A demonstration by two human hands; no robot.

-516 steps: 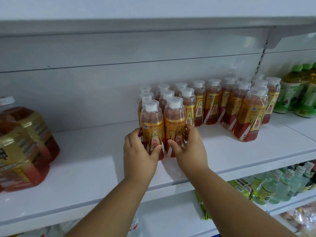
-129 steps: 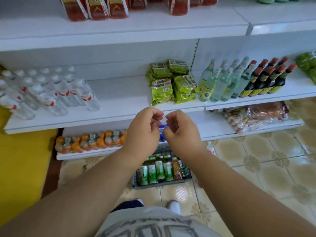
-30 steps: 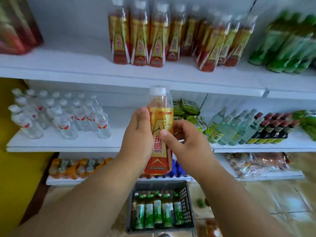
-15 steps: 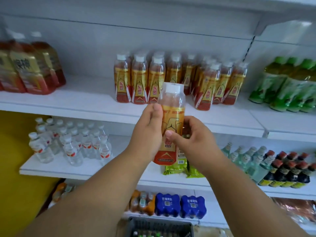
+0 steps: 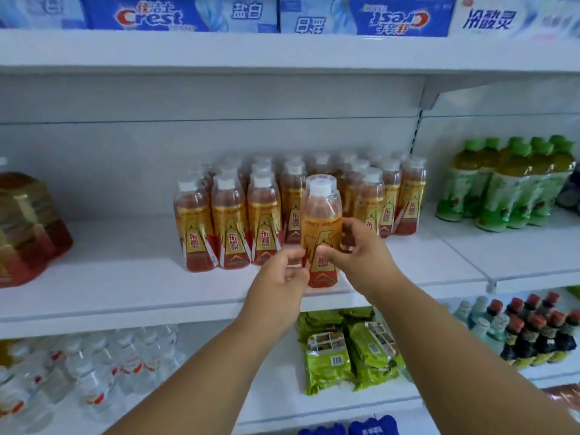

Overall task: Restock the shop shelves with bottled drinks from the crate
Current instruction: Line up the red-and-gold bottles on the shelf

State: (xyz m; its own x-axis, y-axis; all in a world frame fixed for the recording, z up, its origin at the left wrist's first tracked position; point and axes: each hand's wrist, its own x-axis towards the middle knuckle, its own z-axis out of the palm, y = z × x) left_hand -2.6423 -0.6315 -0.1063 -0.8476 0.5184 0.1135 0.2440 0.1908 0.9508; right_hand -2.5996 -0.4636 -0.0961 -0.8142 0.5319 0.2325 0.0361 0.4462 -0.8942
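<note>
I hold one amber drink bottle [image 5: 320, 221] with a white cap and gold-red label upright over the front of the white middle shelf [image 5: 125, 287]. My right hand [image 5: 357, 252] grips its right side with thumb across the label. My left hand [image 5: 282, 277] pinches its lower left edge. Its base is just at the shelf surface; I cannot tell if it touches. Behind it stand several matching bottles [image 5: 232, 224] in rows. The crate is out of view.
Large amber jugs [image 5: 25, 227] stand at the shelf's left end and green-capped tea bottles [image 5: 508, 183] at the right. Toothpaste boxes [image 5: 219, 12] fill the top shelf. Below are water bottles [image 5: 88, 372], green packets [image 5: 342, 350] and dark sauce bottles [image 5: 539, 334].
The bottle has risen from in front of the lower shelf to the middle shelf's front, right of the front row. My view tilted up, so the crate dropped out of sight.
</note>
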